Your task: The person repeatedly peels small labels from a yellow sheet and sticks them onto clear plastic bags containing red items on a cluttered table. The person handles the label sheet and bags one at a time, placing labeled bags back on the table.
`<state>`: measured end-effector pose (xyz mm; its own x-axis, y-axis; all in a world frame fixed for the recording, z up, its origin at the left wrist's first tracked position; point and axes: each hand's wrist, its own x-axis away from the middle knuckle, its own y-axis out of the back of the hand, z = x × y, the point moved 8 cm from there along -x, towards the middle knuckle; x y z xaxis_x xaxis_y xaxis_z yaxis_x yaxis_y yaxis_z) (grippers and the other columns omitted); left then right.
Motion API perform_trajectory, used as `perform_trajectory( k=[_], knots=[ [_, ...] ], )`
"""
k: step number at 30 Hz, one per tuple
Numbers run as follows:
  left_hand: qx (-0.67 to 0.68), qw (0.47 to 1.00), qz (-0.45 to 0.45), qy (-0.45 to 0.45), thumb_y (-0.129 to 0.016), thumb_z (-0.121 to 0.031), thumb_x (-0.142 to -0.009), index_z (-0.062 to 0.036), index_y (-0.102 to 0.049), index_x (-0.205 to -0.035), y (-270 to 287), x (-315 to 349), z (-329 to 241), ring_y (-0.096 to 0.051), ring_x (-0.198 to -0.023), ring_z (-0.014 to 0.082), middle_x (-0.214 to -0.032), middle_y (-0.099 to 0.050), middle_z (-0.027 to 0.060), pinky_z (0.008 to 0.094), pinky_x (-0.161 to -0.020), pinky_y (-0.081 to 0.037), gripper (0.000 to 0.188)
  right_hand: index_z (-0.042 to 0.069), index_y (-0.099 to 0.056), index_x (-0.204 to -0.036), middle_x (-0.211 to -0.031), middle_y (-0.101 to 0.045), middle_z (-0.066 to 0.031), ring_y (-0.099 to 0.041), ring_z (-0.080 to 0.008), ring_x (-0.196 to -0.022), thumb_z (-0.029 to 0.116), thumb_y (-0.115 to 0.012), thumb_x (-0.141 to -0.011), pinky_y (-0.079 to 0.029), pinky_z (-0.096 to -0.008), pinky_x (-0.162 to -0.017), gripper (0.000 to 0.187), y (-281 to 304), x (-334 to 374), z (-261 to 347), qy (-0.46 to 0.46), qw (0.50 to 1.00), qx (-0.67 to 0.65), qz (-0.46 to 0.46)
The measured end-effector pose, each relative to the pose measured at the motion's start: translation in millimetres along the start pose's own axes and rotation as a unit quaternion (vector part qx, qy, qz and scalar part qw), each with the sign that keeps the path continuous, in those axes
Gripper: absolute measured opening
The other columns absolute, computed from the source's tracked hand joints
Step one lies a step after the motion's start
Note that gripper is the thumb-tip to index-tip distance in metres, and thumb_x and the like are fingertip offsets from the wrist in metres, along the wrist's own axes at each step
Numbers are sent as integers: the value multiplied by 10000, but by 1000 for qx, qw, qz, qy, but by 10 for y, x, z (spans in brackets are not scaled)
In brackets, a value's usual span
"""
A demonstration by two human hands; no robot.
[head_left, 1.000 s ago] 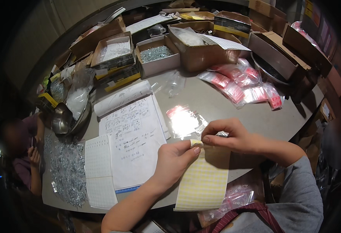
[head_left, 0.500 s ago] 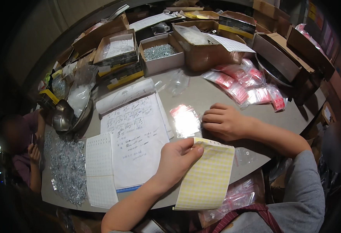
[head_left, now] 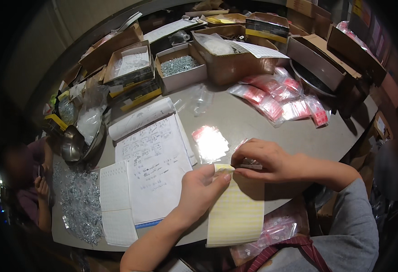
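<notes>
A yellow sticker sheet (head_left: pixel 235 208) is held at its top edge by the left hand (head_left: pixel 203 190), thumb & fingers pinched shut on the curled corner; the sheet hangs over the near edge of the grey table (head_left: pixel 235 122). The right hand (head_left: pixel 265 158) is closed, fingertips pressed on a small clear zip bag (head_left: pixel 249 164) lying on the table just beside the sheet's top; whether a sticker is between those fingers can't be told. The hands are close together, nearly touching at the sheet corner. Judged from the layout, work is approx. mid-way: a pile of red-topped filled bags (head_left: pixel 283 97) is stacked well apart, toward the far right, and looks finished, while a flat stack of empty clear bags (head_left: pixel 210 144) lies near the hands and more bagged parts (head_left: pixel 276 229) sit below the sheet by the lap, status unclear. A lot seems left: loose screws (head_left: pixel 78 204) are spread at the left edge, an open box of screws (head_left: pixel 178 65) stands at the far side, and most of the sheet appears unused. A written notebook (head_left: pixel 156 167) lies open left of the hands. Another person (head_left: pixel 31 181) is seated at far left, hands apart from this work.
</notes>
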<state>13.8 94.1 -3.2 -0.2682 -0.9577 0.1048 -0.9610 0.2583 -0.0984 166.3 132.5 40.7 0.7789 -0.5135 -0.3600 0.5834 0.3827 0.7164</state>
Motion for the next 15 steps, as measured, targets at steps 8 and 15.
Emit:
perform_trajectory(
  k=[8,15],
  knots=[
    [9,1000,-3,5,-680,-130,-986,67,-737,-1095,-10,2,75,-625,-805,62,-886,-735,40,244,-698,-520,233,49,-717,-1101,-1010,-705,-114,-662,-229,-881,170,-730,-883,-537,-366,-774,250,-41,-6,-139,-46,992,-118,-21],
    [-15,1000,1,2,-689,-147,-985,44,-742,-1126,12,-41,90,-631,-781,68,-867,-732,42,248,-676,-517,243,5,-722,-1043,-844,-693,-66,-634,-115,-781,156,-691,-902,-503,-279,-702,208,-120,-74,-451,-232,930,-280,45]
  ],
)
